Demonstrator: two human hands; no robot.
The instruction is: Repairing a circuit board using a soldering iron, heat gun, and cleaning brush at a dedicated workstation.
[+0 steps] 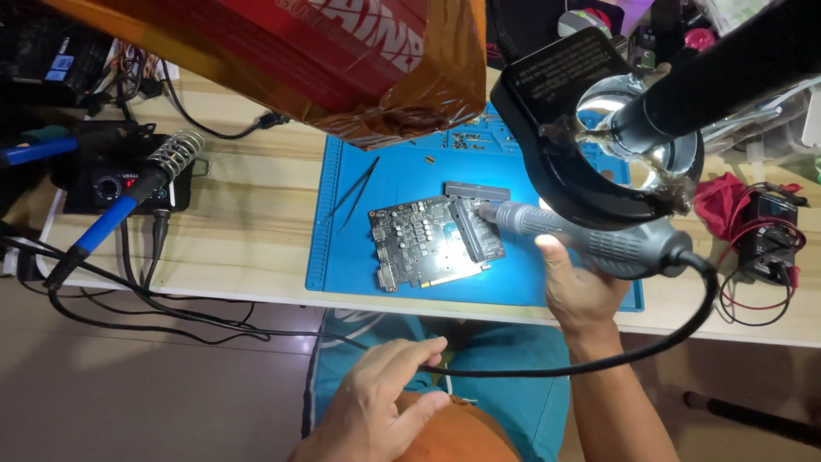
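1. My right hand (575, 291) has its grip wrapped round the grey hot-air wand (590, 241); its nozzle sits over the right part of the circuit board (432, 241), at the dark slot strip. Can't tell if it touches.
2. My left hand (376, 402) is off the work, loose and holding nothing, resting on my knee below the counter (248, 231).
3. The board lies flat on the blue mat (402, 171); tweezers (357, 190) lie untouched just left of it.
4. Judgement: heating in hand, nothing lifted off yet; the part is seated as far as I can see.
5. Soldering iron (128, 201) parked in its stand, far left.
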